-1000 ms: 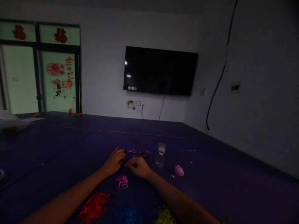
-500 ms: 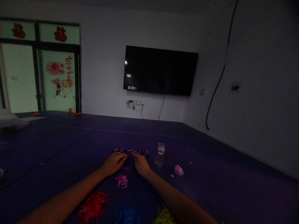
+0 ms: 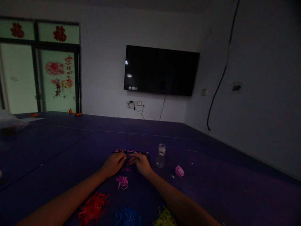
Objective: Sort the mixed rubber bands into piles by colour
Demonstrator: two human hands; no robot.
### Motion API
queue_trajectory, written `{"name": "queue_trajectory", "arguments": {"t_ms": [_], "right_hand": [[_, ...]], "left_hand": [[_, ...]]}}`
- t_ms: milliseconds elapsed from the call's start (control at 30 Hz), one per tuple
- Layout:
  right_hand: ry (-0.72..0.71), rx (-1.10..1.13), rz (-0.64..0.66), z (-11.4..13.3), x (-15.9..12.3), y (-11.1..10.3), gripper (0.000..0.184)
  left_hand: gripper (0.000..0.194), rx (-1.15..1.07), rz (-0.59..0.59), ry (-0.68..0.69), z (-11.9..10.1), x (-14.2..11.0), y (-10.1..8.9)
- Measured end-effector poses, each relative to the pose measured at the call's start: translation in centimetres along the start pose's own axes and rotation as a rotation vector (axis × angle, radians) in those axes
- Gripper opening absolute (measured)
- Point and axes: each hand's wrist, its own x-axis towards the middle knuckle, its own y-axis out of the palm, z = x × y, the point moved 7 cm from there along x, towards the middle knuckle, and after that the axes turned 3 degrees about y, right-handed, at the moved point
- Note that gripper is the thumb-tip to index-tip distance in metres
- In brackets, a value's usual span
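A braided chain of pink and black strips (image 3: 131,151) lies crosswise on the dark blue-purple surface, just beyond both hands. My left hand (image 3: 114,164) rests at the chain's near side, fingers bent downward, with a gap showing between thumb and fingers. Facing it, my right hand (image 3: 141,164) has its fingers stretched to the left, apart from one another, close to the chain. I see nothing held in either hand, though the left fingertips are dim. A few pink strips (image 3: 127,169) lie between the hands, and a loose pink bunch (image 3: 122,182) sits nearer me.
Red strips (image 3: 94,207), blue strips (image 3: 127,216) and yellow-green strips (image 3: 164,217) lie along the near edge. Right of my hands stand a clear bottle (image 3: 161,157) and a small pink object (image 3: 179,171). A pale plastic bag (image 3: 10,121) is at far left.
My hands have drawn apart and back from the chain, uncovering more of it and a few pink strips. Within the last half second, my right fingers have shifted left and spread.
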Motion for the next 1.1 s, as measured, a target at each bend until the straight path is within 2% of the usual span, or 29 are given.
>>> {"name": "queue_trajectory", "arguments": {"t_ms": [100, 267, 433, 667, 800, 900, 1033, 1100], "right_hand": [[-0.017, -0.068, -0.029, -0.1, 0.1, -0.3, 0.053], [-0.034, -0.143, 0.162, 0.9, -0.5, 1.0, 0.053], [-0.010, -0.033, 0.318, 1.6, -1.5, 2.7, 0.047], [-0.161, -0.030, 0.342, 3.4, -1.8, 3.1, 0.058], [-0.087, 0.012, 0.397, 2.4, -1.8, 3.4, 0.049], [-0.021, 0.053, 0.350, 1.4, -1.4, 3.0, 0.042], [0.039, 0.020, 0.103, 0.4, -0.6, 1.3, 0.035], [0.098, 0.051, 0.074, -0.1, -0.6, 1.1, 0.032]], "left_hand": [[0.015, 0.067, 0.013, -0.083, 0.7, 0.1, 0.1], [0.014, 0.126, 0.030, -0.190, 2.1, 0.1, 0.3], [0.015, 0.138, 0.047, -0.194, 2.7, 0.0, 0.6], [0.015, 0.126, 0.056, -0.181, 2.5, 0.0, 0.6], [0.018, 0.122, 0.051, -0.189, 2.5, 0.0, 0.6], [0.019, 0.129, 0.048, -0.183, 2.4, 0.0, 0.5], [0.022, 0.133, 0.035, -0.159, 2.2, 0.1, 0.4], [0.024, 0.128, 0.028, -0.144, 2.1, 0.0, 0.3]]}}
